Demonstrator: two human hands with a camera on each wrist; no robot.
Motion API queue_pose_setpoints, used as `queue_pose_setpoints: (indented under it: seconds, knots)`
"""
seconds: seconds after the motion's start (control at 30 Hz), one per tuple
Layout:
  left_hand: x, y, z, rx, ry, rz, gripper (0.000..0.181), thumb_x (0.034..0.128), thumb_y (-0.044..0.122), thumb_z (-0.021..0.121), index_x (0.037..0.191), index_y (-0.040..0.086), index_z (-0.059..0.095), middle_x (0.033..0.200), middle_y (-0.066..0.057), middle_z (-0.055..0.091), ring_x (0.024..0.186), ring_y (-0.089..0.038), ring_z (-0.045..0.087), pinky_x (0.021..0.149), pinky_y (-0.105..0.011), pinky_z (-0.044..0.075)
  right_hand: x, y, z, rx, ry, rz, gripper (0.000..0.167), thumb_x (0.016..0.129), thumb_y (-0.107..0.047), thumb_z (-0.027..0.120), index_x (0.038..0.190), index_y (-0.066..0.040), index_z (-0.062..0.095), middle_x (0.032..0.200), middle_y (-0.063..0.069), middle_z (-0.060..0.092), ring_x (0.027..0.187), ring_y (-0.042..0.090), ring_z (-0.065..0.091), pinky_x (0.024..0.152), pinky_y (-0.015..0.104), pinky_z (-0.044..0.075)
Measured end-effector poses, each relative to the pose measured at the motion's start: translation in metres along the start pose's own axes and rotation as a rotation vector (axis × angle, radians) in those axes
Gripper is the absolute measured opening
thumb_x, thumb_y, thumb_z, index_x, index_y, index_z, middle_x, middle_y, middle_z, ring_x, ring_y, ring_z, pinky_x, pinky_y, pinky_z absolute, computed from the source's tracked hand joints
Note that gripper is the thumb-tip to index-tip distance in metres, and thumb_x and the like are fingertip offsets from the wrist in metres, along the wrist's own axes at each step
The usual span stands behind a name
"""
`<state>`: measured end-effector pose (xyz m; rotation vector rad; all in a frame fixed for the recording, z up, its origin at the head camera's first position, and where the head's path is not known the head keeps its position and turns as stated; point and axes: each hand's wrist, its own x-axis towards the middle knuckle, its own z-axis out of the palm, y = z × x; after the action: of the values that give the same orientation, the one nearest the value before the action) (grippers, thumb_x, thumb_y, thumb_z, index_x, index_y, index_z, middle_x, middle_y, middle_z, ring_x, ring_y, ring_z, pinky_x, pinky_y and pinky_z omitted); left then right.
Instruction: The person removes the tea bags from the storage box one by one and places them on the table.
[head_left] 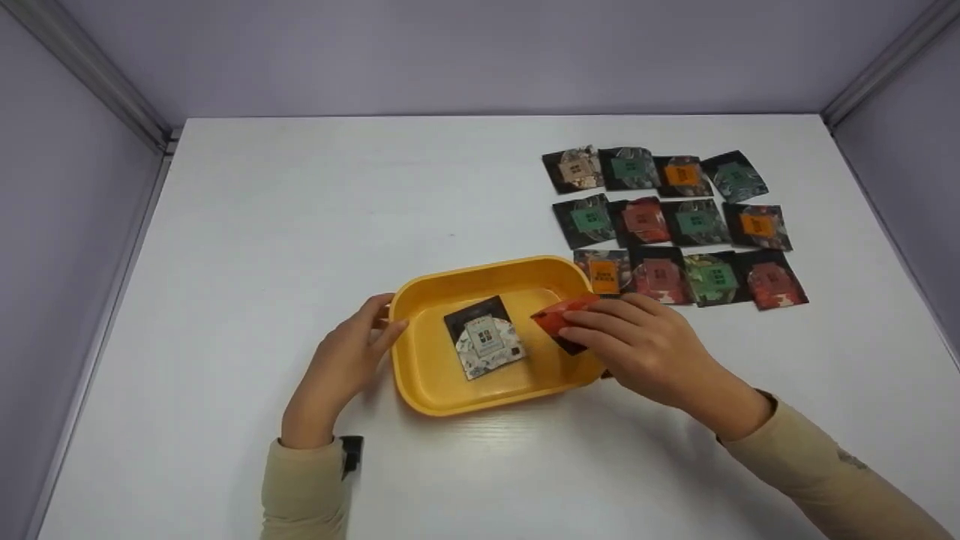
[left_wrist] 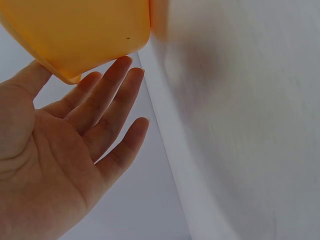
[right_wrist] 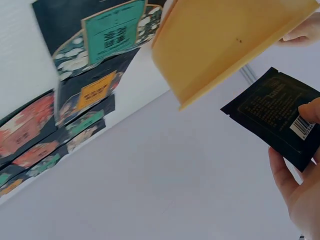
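Observation:
A yellow plastic tray (head_left: 469, 401) is at the middle of the table. My left hand (head_left: 337, 367) holds its left end, thumb over the rim and fingers against the outer wall, as the left wrist view also shows. Inside the tray lies one flat sachet (head_left: 486, 337) with a black top and a pale patterned front. Above the tray's right end my right hand (head_left: 645, 345) pinches a red and black sachet (head_left: 555, 319). In the right wrist view the dark back of this held sachet (right_wrist: 275, 112) shows fine print and a barcode.
Several sachets (head_left: 641, 219) with green, orange, red and beige labels lie in three rows to the right and behind the tray. A dark corner of something (head_left: 607, 373) peeks out beneath my right hand. Pale walls (head_left: 480, 60) border the white table (head_left: 285, 202).

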<state>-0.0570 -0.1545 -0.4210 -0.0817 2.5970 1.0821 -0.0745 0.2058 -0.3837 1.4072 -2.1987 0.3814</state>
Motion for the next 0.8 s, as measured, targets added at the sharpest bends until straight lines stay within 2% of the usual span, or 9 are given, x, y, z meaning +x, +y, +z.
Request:
queue_pose_setpoints:
  seconds: [0.17, 0.27, 0.4, 0.53, 0.67, 0.73, 0.8]
  knots:
    - [0.0, 0.001, 0.0, -0.004, 0.0, 0.001, 0.053, 0.1039, 0.041, 0.049, 0.15, 0.018, 0.039, 0.136, -0.01, 0.056, 0.125, -0.031, 0.052, 0.107, -0.053, 0.04, -0.017, 0.005, -0.008, -0.031, 0.047, 0.081, 0.033, 0.107, -0.021, 0.045, 0.113, -0.009, 0.075, 0.11, 0.007, 0.073, 0.096, 0.026, 0.069, 0.08, 0.045, 0.056]
    - [0.0, 0.001, 0.0, -0.003, -0.002, 0.007, 0.053, 0.1039, 0.042, 0.049, 0.15, 0.017, 0.039, 0.136, -0.01, 0.057, 0.125, -0.031, 0.052, 0.107, -0.053, 0.04, -0.03, 0.01, -0.014, -0.03, 0.056, 0.158, 0.034, 0.107, -0.021, 0.044, 0.113, -0.008, 0.075, 0.109, 0.008, 0.073, 0.096, 0.028, 0.069, 0.08, 0.049, 0.056]
    - [0.001, 0.001, 0.0, -0.002, -0.004, 0.012, 0.053, 0.1039, 0.04, 0.05, 0.15, 0.017, 0.039, 0.135, -0.01, 0.057, 0.124, -0.03, 0.053, 0.107, -0.052, 0.041, -0.05, 0.018, -0.021, -0.07, 0.033, 0.247, 0.036, 0.106, -0.024, 0.043, 0.114, -0.008, 0.075, 0.108, 0.008, 0.073, 0.096, 0.03, 0.069, 0.079, 0.049, 0.057]
    - [0.001, 0.002, 0.0, -0.006, -0.009, -0.004, 0.053, 0.1039, 0.04, 0.051, 0.15, 0.017, 0.038, 0.136, -0.009, 0.056, 0.124, -0.029, 0.053, 0.107, -0.051, 0.04, -0.071, 0.03, -0.025, -0.122, 0.005, 0.285, 0.036, 0.106, -0.027, 0.045, 0.115, -0.008, 0.075, 0.107, 0.009, 0.074, 0.092, 0.031, 0.069, 0.077, 0.049, 0.058]
    - [0.001, 0.001, 0.0, -0.009, -0.01, -0.009, 0.053, 0.104, 0.04, 0.05, 0.15, 0.017, 0.038, 0.136, -0.009, 0.056, 0.124, -0.029, 0.053, 0.108, -0.051, 0.04, -0.09, 0.04, -0.026, -0.129, -0.03, 0.319, 0.042, 0.107, -0.033, 0.042, 0.116, -0.009, 0.075, 0.109, 0.011, 0.073, 0.093, 0.034, 0.068, 0.078, 0.052, 0.057]
    - [0.001, 0.001, 0.0, -0.009, -0.01, -0.007, 0.053, 0.104, 0.04, 0.05, 0.15, 0.017, 0.038, 0.135, -0.009, 0.056, 0.124, -0.029, 0.053, 0.107, -0.051, 0.041, -0.097, 0.045, -0.026, -0.122, -0.05, 0.344, 0.027, 0.102, -0.025, 0.058, 0.116, -0.009, 0.074, 0.111, 0.013, 0.072, 0.095, 0.036, 0.067, 0.079, 0.055, 0.056]
    - [0.0, 0.001, 0.0, -0.008, -0.01, -0.006, 0.052, 0.104, 0.04, 0.05, 0.15, 0.017, 0.039, 0.136, -0.009, 0.057, 0.125, -0.03, 0.052, 0.108, -0.052, 0.04, -0.103, 0.049, -0.025, -0.115, -0.084, 0.366, 0.028, 0.09, -0.013, 0.073, 0.117, -0.009, 0.074, 0.112, 0.014, 0.071, 0.098, 0.037, 0.066, 0.08, 0.058, 0.055]
